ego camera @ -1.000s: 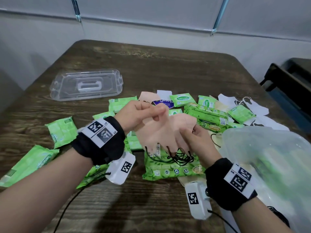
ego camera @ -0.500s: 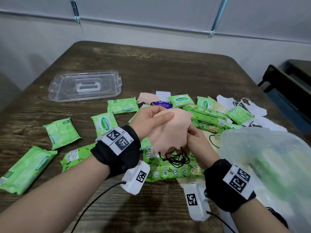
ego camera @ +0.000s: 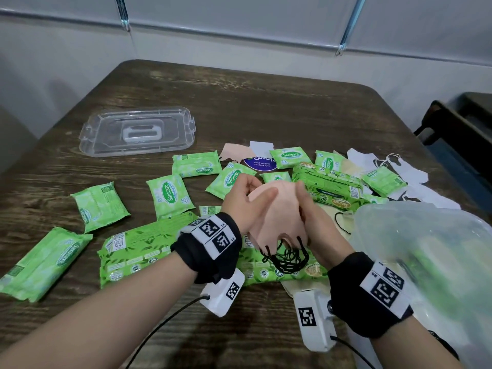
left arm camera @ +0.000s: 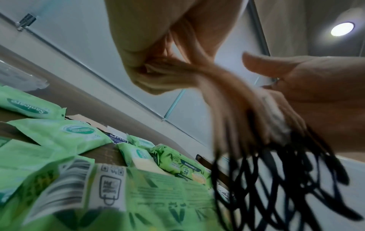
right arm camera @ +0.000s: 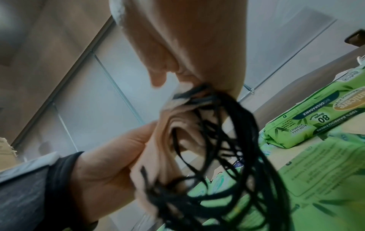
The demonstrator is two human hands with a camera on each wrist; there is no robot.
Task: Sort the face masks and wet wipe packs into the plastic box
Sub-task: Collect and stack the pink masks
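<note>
Squaring stack of peach masks (ego camera: 277,217) above table; your left hand (ego camera: 243,201) and right hand (ego camera: 316,219) clamp it, fingers curled. Next: carry to plastic box (ego camera: 426,235) at right, mind dangling ear loops (ego camera: 287,259).

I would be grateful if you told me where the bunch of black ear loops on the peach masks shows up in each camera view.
Head: the black ear loops hang below the peach masks, centre of the picture, between both wrists.
Left wrist: lower right, under the right hand.
Right wrist: centre to lower right, beside the left hand.
Shared landmark: the 80-sheet wipes pack.
</note>
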